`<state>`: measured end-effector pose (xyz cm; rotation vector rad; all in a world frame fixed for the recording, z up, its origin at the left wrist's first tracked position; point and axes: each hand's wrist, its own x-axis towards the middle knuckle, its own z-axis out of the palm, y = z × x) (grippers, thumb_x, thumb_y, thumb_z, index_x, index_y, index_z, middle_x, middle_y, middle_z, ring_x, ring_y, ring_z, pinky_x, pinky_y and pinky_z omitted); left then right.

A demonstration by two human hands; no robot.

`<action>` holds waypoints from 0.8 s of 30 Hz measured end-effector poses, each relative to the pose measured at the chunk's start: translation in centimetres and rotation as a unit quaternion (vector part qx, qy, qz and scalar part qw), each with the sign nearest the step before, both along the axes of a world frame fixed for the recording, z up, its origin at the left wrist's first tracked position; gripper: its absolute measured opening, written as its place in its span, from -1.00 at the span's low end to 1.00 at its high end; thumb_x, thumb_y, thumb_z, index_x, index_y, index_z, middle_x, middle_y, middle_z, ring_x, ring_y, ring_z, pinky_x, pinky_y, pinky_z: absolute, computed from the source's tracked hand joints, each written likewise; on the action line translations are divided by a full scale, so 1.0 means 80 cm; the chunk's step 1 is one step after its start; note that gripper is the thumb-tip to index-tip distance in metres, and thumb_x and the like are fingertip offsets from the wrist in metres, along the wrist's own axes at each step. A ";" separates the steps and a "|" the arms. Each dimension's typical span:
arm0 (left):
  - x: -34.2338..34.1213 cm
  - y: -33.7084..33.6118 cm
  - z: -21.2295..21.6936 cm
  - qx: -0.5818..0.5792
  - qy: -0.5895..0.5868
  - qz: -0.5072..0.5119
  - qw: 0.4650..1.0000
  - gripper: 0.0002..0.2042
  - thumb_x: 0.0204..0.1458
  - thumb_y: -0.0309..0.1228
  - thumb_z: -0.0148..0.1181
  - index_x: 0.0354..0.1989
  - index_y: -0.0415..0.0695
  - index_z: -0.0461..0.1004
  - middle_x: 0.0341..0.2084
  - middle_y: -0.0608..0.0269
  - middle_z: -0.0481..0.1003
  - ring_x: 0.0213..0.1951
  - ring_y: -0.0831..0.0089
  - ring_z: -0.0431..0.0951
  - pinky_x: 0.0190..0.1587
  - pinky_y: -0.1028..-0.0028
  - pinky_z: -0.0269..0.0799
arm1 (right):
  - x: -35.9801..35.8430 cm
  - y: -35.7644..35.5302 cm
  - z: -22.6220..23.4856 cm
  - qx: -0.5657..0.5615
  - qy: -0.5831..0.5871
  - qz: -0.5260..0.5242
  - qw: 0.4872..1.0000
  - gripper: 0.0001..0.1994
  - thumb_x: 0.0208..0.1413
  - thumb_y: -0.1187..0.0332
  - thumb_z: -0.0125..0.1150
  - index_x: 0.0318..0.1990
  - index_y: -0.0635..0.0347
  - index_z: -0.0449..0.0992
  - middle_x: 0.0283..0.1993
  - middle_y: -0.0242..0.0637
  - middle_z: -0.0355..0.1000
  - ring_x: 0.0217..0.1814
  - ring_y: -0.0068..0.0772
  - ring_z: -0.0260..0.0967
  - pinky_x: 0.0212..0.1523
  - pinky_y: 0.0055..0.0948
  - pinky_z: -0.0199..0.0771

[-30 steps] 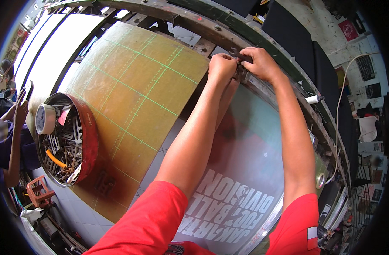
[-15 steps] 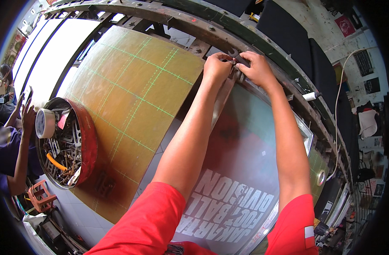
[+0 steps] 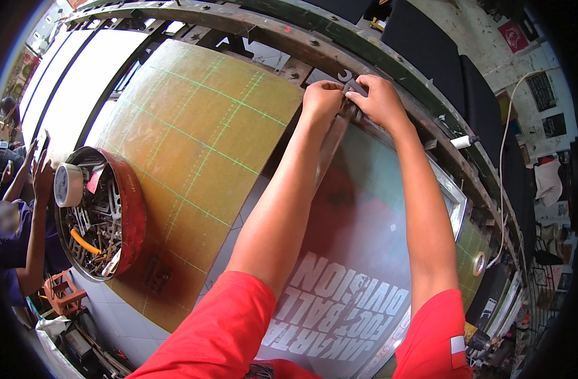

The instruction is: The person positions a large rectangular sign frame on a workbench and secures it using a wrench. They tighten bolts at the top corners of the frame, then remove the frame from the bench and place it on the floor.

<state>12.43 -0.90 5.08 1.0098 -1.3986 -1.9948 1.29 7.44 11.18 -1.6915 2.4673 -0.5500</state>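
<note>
My right hand (image 3: 385, 104) is closed around a grey open-end wrench (image 3: 345, 76), whose forked jaw sticks up past the fingers. Right beside it, my left hand (image 3: 322, 101) has its fingers pinched together at the metal fitting (image 3: 351, 112) on the frame's far end; what they grip is hidden. A flat metal bar (image 3: 330, 148) runs toward me from that fitting, under my left forearm. Between my forearms lies a printing screen (image 3: 358, 215), its grey mesh marked with large pale letters and set in a metal frame.
At left, a round red tin (image 3: 134, 215) full of tools and bolts, topped by a tape roll (image 3: 68, 185), stands on a brown board (image 3: 200, 126) with green grid lines. A steel rail (image 3: 263, 31) curves behind. Another person's hand (image 3: 42, 180) is near the tin.
The wrench has shifted in my right hand, and its jaw now points more upward. My left hand stays at the fitting. The other person at left has moved slightly.
</note>
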 end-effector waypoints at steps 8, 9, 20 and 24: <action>-0.001 0.001 -0.006 -0.014 0.037 -0.007 0.999 -0.79 0.02 -0.47 0.24 -0.16 -0.22 0.61 -0.34 0.23 0.59 -0.38 0.53 0.50 -0.38 0.52 0.40 | -0.004 0.008 -0.024 -0.115 -0.033 -0.003 0.993 -0.67 -0.05 0.20 0.38 -0.31 0.32 0.53 -0.27 0.02 0.51 -0.20 0.08 0.46 -0.17 -0.15 0.43; -0.002 0.002 -0.007 -0.024 0.032 -0.004 0.999 -0.79 0.03 -0.48 0.22 -0.16 -0.23 0.61 -0.34 0.22 0.59 -0.39 0.53 0.50 -0.38 0.51 0.40 | -0.008 0.009 -0.029 -0.139 -0.052 -0.001 0.989 -0.67 -0.05 0.19 0.38 -0.33 0.32 0.53 -0.29 0.02 0.51 -0.22 0.08 0.46 -0.19 -0.16 0.43; 0.000 0.008 0.009 0.060 0.037 0.015 0.997 -0.74 0.01 -0.59 -0.02 -0.19 -0.24 0.58 -0.40 0.22 0.55 -0.40 0.53 0.46 -0.37 0.53 0.37 | -0.018 0.012 -0.037 -0.119 -0.177 0.012 0.977 -0.81 0.07 0.36 0.32 -0.29 0.33 0.56 -0.42 -0.37 0.49 -0.39 -0.64 0.34 -0.35 -0.42 0.40; -0.004 0.008 0.004 0.040 0.047 0.013 0.998 -0.80 0.00 -0.60 -0.01 -0.26 -0.23 0.55 -0.47 0.24 0.52 -0.48 0.55 0.43 -0.45 0.52 0.33 | -0.028 0.013 -0.054 -0.150 -0.266 0.016 0.952 -0.78 0.03 0.32 0.31 -0.24 0.29 0.59 -0.37 -0.15 0.55 -0.39 -0.52 0.40 -0.29 -0.39 0.40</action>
